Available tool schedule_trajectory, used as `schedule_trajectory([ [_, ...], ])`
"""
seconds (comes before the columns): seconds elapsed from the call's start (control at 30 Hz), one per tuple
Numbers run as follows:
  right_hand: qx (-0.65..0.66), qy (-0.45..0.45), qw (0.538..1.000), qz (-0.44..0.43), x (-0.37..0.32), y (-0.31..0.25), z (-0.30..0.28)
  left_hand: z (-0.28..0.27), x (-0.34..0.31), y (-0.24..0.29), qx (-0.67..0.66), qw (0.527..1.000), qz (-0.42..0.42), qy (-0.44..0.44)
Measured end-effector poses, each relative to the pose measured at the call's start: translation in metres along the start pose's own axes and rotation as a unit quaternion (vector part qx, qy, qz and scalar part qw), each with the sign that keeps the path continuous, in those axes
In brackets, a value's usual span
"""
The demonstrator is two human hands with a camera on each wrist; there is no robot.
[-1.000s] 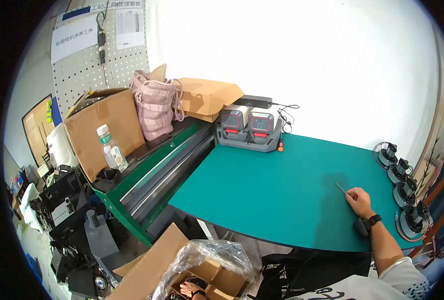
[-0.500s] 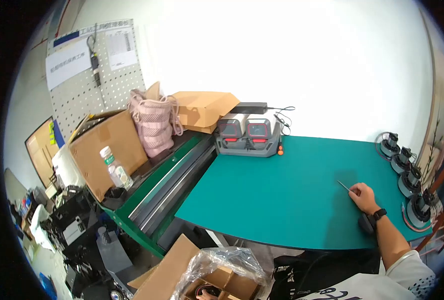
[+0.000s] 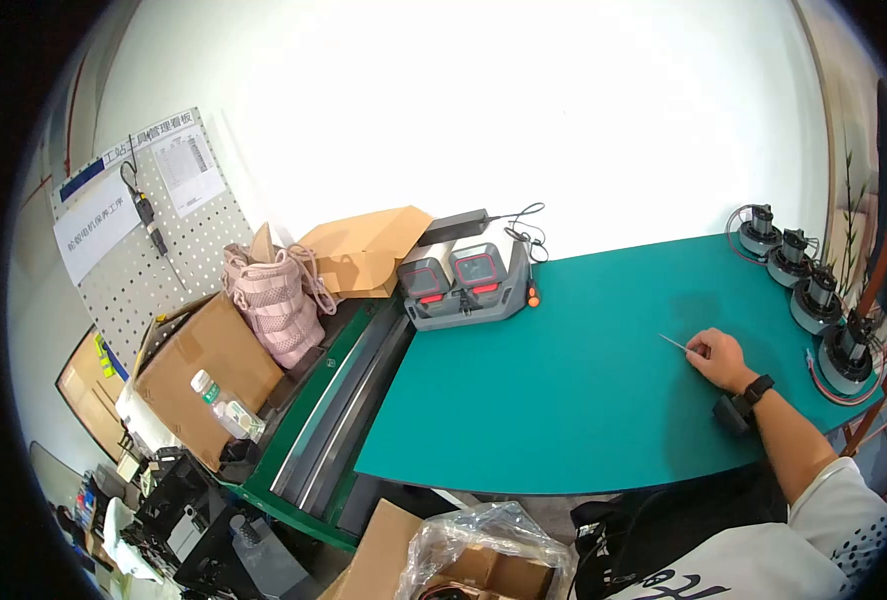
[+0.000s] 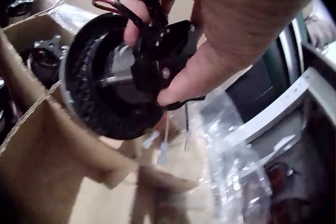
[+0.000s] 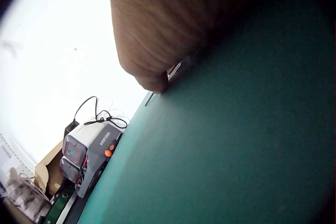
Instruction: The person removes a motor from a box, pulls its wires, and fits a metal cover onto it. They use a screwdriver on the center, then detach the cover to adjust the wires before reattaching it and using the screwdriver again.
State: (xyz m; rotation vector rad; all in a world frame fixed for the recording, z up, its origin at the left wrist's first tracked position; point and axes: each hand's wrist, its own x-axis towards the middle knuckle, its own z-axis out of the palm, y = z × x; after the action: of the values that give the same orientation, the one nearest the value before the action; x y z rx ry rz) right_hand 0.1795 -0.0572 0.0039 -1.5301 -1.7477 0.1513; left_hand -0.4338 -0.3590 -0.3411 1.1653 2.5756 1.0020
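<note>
In the left wrist view, the left hand (image 4: 226, 29) grips a round black motor (image 4: 115, 77) by its black bracket, fingers and thumb curled round it. Wires with pale connectors hang from the motor, which is above a divided cardboard box (image 4: 94, 198). The head view does not show the left hand. On the right part of the green table (image 3: 524, 400), the right hand (image 3: 722, 360) pinches a thin metal rod (image 3: 672, 342) that points left. In the right wrist view the right hand (image 5: 157, 35) rests low at the tabletop, the rod's tip (image 5: 150, 99) just past its fingers.
Several motors (image 3: 816, 300) stand along the table's right edge. A dual charger (image 3: 469, 285) and an orange-tipped tool (image 3: 534, 292) are at the back left. Plastic film (image 3: 494, 530) covers part of the box below the front edge. Left stand a bottle (image 3: 226, 408) and a pink bag (image 3: 276, 305).
The head view has turned, so the table and shelf appear tilted. The left hand, seen inside the box before, has left the head view. The right hand still holds the rod.
</note>
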Motion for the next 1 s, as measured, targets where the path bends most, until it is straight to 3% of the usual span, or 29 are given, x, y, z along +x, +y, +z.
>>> schedule_trajectory([
  [0.03, 0.004, -0.002, 1.000, 0.001, -0.001, -0.002, 0.000, -0.009, -0.015, 0.003, -0.014, 1.000, 0.008, 0.004],
  [0.07, 0.002, -0.004, 1.000, 0.002, -0.001, -0.003, 0.000, -0.071, -0.036, 0.112, -0.120, 0.991, 0.060, 0.008],
  [0.1, -0.002, -0.004, 1.000, 0.004, 0.000, -0.003, -0.002, -0.073, -0.036, 0.108, -0.120, 0.991, 0.058, 0.008],
  [0.17, -0.001, -0.003, 1.000, 0.002, -0.001, -0.001, -0.002, -0.090, -0.029, 0.107, -0.185, 0.975, -0.113, -0.045],
  [0.2, 0.001, 0.000, 1.000, 0.001, -0.001, -0.001, -0.001, -0.099, -0.026, 0.117, -0.191, 0.976, -0.099, -0.030],
  [0.3, 0.006, 0.002, 1.000, 0.006, -0.001, 0.000, 0.000, -0.168, -0.050, 0.240, -0.168, 0.985, -0.020, -0.015],
  [0.33, 0.010, 0.002, 1.000, 0.013, -0.002, 0.002, 0.000, -0.177, -0.051, 0.256, -0.145, 0.988, -0.048, -0.015],
  [0.43, 0.015, 0.015, 1.000, -0.006, 0.000, 0.004, 0.001, -0.185, -0.043, 0.259, -0.218, 0.976, -0.008, -0.027],
  [0.5, -0.002, 0.009, 1.000, -0.003, -0.001, 0.006, 0.003, -0.219, -0.052, 0.311, -0.195, 0.979, -0.036, -0.045],
  [0.63, -0.002, -0.006, 1.000, -0.025, -0.003, 0.008, 0.001, -0.237, -0.049, 0.341, -0.329, 0.941, 0.042, -0.067],
  [0.67, 0.007, -0.001, 1.000, -0.007, -0.003, 0.004, -0.001, -0.246, -0.052, 0.359, -0.248, 0.965, 0.048, -0.066],
  [0.7, 0.018, 0.005, 1.000, 0.008, -0.002, 0.001, 0.000, -0.249, -0.054, 0.374, -0.267, 0.959, 0.034, -0.090],
  [0.77, 0.006, -0.002, 1.000, -0.002, -0.001, 0.004, 0.003, -0.240, -0.043, 0.364, -0.202, 0.966, 0.125, -0.104],
  [0.83, 0.010, 0.005, 1.000, -0.014, -0.001, 0.008, 0.001, -0.243, -0.046, 0.370, -0.150, 0.967, 0.158, -0.135],
  [1.0, 0.050, 0.007, 0.999, -0.022, 0.001, 0.014, 0.003, -0.245, -0.052, 0.416, -0.082, 0.934, 0.243, -0.247],
])
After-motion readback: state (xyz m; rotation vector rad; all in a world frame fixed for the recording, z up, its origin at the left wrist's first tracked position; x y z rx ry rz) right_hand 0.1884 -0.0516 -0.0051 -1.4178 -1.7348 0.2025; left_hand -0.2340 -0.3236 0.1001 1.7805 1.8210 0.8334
